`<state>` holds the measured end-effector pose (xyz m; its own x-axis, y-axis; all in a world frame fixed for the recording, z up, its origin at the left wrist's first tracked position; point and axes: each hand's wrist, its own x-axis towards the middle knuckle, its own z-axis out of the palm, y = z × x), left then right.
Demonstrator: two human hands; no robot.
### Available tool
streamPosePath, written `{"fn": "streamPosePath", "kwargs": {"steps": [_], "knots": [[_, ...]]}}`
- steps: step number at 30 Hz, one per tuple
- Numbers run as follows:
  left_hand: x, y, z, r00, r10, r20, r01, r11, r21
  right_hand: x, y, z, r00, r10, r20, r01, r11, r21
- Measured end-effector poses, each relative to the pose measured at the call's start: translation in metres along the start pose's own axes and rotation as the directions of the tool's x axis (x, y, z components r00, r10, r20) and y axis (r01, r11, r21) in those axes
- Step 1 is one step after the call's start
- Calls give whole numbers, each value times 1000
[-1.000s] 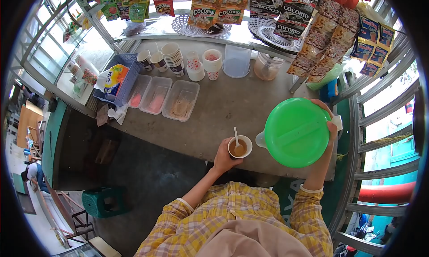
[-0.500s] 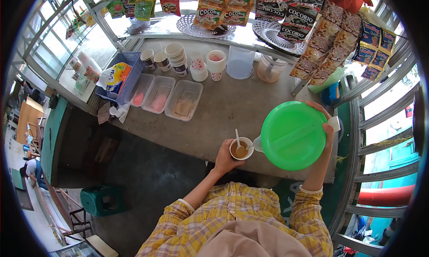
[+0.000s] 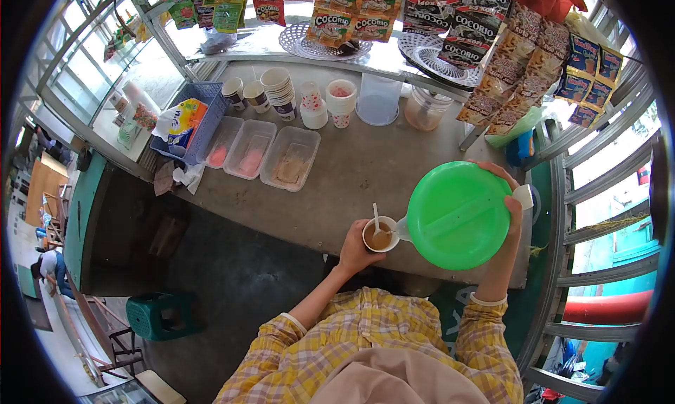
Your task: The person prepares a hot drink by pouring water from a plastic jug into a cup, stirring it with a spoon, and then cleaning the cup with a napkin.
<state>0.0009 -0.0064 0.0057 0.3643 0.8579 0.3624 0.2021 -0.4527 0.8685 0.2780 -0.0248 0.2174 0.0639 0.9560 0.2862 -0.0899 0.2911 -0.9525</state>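
Observation:
My left hand [image 3: 357, 249] is wrapped round a paper cup [image 3: 368, 244] at the counter's front edge. Brown liquid [image 3: 380, 242] stands in the cup, and a white spoon [image 3: 376, 216] leans in it. On the right, my right hand [image 3: 512, 206] grips a pitcher with a round green lid [image 3: 458, 216]. The pitcher's clear spout [image 3: 401, 230] is tipped at the cup's right rim, with a thin stream seeming to run into the drink. Most of the pitcher's body is hidden under the lid.
Three plastic tubs [image 3: 290, 158] and a blue basket [image 3: 204, 123] stand on the counter's left. Along the back are stacked paper cups [image 3: 278, 93], a clear container [image 3: 377, 99] and a jar [image 3: 426, 109]. Sachet strips [image 3: 472, 24] hang above. A green stool [image 3: 162, 315] is on the floor.
The pitcher and its spout have shifted slightly left and a little lower. The cup in my left hand has moved a touch to the right, its spoon still in it.

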Motion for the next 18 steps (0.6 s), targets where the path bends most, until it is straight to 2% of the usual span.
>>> {"fn": "streamPosePath", "kwargs": {"steps": [9,18], "knots": [[0,3,-2,1000,-10,7,10,1000,8,3,-1,-1,998,-30,54,28,999,30],[-1,0,-1,1000,0,6,0,1000,14,1,-1,2,1000,-8,-2,8,999,-31]]}}
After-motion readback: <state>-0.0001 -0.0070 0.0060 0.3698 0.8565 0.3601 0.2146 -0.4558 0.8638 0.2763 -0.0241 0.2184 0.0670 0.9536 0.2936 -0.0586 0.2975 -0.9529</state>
